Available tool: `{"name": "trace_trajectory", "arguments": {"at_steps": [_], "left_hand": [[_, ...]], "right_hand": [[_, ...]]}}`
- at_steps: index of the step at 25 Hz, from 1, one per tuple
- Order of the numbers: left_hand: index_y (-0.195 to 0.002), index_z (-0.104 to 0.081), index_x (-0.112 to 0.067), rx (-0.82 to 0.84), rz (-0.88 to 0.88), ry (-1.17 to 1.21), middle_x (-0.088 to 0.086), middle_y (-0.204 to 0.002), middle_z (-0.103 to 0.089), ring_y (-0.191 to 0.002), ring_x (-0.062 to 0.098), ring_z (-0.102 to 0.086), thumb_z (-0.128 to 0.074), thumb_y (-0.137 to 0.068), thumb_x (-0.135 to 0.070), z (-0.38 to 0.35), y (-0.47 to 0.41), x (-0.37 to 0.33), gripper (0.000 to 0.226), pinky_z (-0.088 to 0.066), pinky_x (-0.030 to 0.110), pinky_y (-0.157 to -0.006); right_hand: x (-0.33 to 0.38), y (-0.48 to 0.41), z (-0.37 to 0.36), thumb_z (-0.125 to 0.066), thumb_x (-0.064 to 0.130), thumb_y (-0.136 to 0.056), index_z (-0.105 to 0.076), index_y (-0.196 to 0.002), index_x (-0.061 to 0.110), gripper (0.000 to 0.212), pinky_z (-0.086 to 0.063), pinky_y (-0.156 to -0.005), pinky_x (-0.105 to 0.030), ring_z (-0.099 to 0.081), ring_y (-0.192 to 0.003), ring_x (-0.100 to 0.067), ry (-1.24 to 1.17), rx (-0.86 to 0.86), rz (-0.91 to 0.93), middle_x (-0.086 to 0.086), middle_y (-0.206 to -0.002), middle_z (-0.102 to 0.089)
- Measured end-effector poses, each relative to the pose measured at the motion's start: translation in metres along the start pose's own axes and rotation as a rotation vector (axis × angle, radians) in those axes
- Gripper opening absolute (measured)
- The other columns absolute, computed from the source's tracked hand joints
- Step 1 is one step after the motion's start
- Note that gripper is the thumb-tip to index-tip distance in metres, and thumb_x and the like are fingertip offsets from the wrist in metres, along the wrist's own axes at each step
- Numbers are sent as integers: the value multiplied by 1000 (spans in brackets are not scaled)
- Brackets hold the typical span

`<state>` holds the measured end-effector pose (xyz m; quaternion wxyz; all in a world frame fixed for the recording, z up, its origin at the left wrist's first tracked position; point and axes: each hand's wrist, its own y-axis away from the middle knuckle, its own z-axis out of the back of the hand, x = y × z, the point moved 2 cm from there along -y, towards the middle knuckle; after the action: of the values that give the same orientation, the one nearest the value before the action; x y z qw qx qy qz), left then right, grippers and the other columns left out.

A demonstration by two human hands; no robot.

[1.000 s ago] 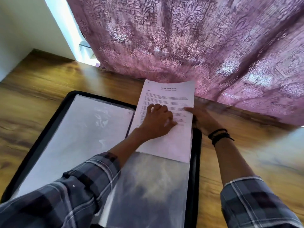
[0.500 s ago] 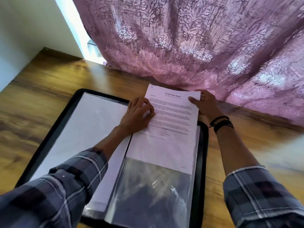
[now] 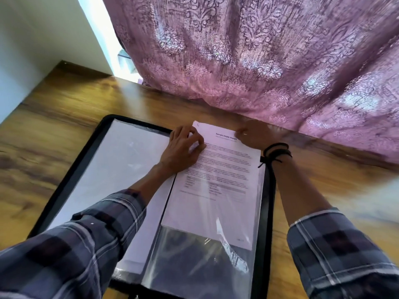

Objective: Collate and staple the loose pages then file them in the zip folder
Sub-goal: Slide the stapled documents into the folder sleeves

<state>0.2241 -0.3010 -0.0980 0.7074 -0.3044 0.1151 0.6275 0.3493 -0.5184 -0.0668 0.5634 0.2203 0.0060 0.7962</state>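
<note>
zip folder (image 3: 271, 212) lies open | pages (image 3: 218, 180) part way inside clear sleeve (image 3: 190, 266) on its right half, top sticking out | left hand (image 3: 181, 149) pinches pages' left edge | right hand (image 3: 257, 134) holds their top | white sheet (image 3: 112, 169) in its left half

Single head view, close above desk (image 3: 64, 134), facing forward-down toward curtain (image 3: 259, 50).
</note>
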Motion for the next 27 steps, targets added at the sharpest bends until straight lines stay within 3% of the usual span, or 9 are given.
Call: {"name": "trace_trajectory", "arguments": {"at_steps": [3, 7, 10, 13, 16, 20, 22, 24, 27], "left_hand": [[-95, -62, -17, 3, 9, -5, 7, -111, -54, -111, 25, -43, -62, -89, -29, 0, 0, 0, 13, -27, 30, -97], [-93, -63, -16, -27, 19, 3, 9, -111, -53, -108, 25, -43, -54, -88, -34, 0, 1, 2, 21, -32, 36, -96], [-92, -64, -16, -27, 25, 14, 10, -111, -53, -108, 26, -43, -53, -87, -34, -2, 0, 4, 22, -33, 36, -94], [-91, -63, -14, -54, -7, 27, 10, -107, -55, -107, 26, -46, -55, -87, -30, -3, 1, 5, 19, -35, 37, -95], [-96, -62, -8, -106, -20, 110, 11, -106, -57, -104, 23, -48, -58, -88, -21, 4, -1, 3, 16, -41, 41, -96], [-110, -62, -6, -207, 28, 107, 12, -115, -58, -109, 29, -52, -59, -88, -18, 22, 25, -7, 25, -43, 38, -96], [-115, -62, -11, -241, 88, 10, 11, -120, -58, -116, 29, -50, -59, -87, -22, 32, 63, -7, 31, -39, 42, -101], [-121, -60, -14, -288, 199, -162, 11, -126, -55, -125, 32, -45, -59, -86, -30, 49, 104, 8, 40, -32, 45, -107], [-138, -45, -12, -307, 583, -378, 19, -141, -43, -136, 41, -32, -57, -86, -48, 93, 155, 45, 64, -21, 51, -109]], "right_hand": [[34, 9, -9, -57, 38, -94, -72, -101, 14, 30, -44, -96, -36, -61, -111, -26, -80, -81, 67, -5, -113, -70], [61, 34, -23, -49, 46, -95, -59, -71, 17, 39, -47, -88, -46, -62, -98, -33, 39, -217, 91, -8, -94, -68], [71, 62, -36, -42, 58, -96, -65, -86, 13, 52, -36, -101, -48, -52, -112, -28, 17, -75, 48, -3, -109, -62], [67, 98, -43, -33, 58, -97, -68, -109, 15, 57, -28, -109, -59, -43, -129, -29, 16, -232, 55, -4, -130, -56], [68, 148, -64, -37, 52, -95, -49, -139, 7, 64, -24, -116, -59, -34, -141, -36, -93, -417, 11, -13, -147, -46], [92, 218, -114, -33, 57, -97, -19, -156, 22, 70, -2, -122, -48, 0, -153, -22, -81, -305, 43, -3, -165, -10], [96, 243, -137, -32, 61, -97, -14, -157, 29, 71, 4, -122, -48, 6, -153, -19, -16, -284, 69, 2, -166, -1], [89, 261, -153, -29, 65, -96, -16, -156, 33, 69, 0, -121, -52, -2, -153, -19, 49, -293, 54, 4, -166, -5], [71, 273, -155, -24, 71, -92, -19, -155, 36, 72, -4, -121, -54, -10, -152, -17, 70, -305, -37, 6, -165, -12]]}}
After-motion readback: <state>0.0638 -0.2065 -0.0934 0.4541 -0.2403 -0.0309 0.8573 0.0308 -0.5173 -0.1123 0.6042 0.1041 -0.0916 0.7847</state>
